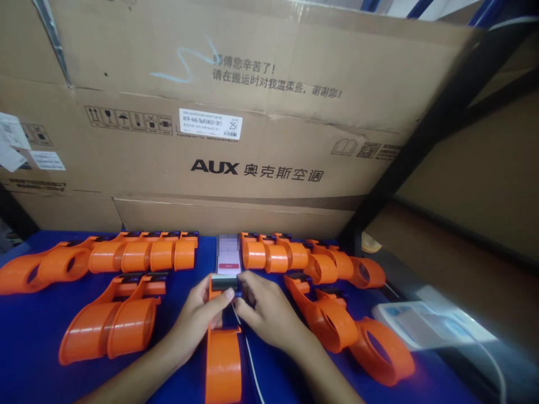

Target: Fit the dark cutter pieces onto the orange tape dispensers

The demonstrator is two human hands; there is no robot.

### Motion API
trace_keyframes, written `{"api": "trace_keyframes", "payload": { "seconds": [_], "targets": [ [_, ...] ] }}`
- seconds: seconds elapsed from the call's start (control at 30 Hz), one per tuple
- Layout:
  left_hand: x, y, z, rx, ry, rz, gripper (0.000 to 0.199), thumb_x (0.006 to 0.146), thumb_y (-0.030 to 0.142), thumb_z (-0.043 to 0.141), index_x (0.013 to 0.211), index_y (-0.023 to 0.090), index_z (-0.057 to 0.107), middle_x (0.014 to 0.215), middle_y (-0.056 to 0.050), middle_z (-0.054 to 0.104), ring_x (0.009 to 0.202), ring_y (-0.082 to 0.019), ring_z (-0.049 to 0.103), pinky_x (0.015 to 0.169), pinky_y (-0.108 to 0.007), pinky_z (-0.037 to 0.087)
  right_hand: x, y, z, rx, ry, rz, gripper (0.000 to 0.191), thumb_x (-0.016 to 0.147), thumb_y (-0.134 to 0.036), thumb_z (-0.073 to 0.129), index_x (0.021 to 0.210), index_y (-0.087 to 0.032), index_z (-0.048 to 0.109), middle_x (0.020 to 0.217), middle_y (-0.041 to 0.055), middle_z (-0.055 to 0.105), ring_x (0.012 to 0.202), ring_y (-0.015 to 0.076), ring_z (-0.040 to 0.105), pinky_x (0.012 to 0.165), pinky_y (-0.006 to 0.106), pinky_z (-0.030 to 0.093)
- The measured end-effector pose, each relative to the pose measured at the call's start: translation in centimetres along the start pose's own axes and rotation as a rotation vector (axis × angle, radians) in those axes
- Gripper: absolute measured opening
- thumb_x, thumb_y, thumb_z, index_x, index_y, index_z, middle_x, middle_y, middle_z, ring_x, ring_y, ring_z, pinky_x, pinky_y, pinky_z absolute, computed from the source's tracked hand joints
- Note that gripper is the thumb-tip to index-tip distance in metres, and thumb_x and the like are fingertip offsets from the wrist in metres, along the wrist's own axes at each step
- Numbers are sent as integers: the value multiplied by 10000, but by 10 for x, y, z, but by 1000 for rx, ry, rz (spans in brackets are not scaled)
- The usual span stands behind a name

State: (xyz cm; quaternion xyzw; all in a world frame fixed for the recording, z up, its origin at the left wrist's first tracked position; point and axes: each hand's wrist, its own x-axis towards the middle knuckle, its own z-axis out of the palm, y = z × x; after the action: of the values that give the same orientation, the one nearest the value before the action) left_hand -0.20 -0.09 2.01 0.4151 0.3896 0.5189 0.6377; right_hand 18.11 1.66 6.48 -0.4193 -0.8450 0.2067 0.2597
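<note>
An orange tape dispenser (224,359) without a visible tape roll lies upright before me, its round hub toward me and its dark roller end away. My left hand (205,306) is closed round the roller end, thumb laid over the front. On the other side, the curled fingers of my right hand (261,306) pinch the right end of the roller, beside a small blue part. Exactly what those fingertips grip is partly hidden. Just beyond my hands a phone (228,264) with a lit screen leans or lies on the blue surface.
More orange tape dispensers (162,255) line the back of the blue table (177,381), with others (332,320) at both sides. A large cardboard sheet (269,140) stands behind. A white cable (252,365) runs toward me. At right are a white power strip (421,322) and a dark frame (412,134).
</note>
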Motion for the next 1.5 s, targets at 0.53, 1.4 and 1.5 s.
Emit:
{"api": "trace_keyframes", "payload": {
  "seconds": [0.53, 1.4, 1.5],
  "targets": [
    [6, 3, -7, -19, 129, 23, 560, 808, 466, 822, 1263, 211, 620, 684, 51, 590, 472, -58, 398, 460, -187, 330, -1, 5, 16, -333, 78, -115, 524, 933, -209, 549, 1449, -122, 536, 1132, 139, 764, 947, 274, 687, 823, 374, 539],
    [3, 3, -5, -69, 101, 4, 465, 799, 452, 841, 1120, 170, 656, 544, 91, 482, 457, -55, 356, 463, -176, 321, -4, 10, 40, -350, 260, -166, 497, 876, -123, 551, 1369, -87, 602, 872, 107, 742, 741, 227, 671, 706, 325, 552],
    [6, 3, -9, -16, 108, 33, 442, 799, 459, 837, 1087, 175, 659, 552, 85, 504, 453, -58, 368, 461, -177, 332, -2, 10, 32, -265, 236, -191, 473, 919, -163, 560, 1390, -123, 585, 928, 105, 753, 773, 226, 676, 713, 324, 553]
  ]
}}
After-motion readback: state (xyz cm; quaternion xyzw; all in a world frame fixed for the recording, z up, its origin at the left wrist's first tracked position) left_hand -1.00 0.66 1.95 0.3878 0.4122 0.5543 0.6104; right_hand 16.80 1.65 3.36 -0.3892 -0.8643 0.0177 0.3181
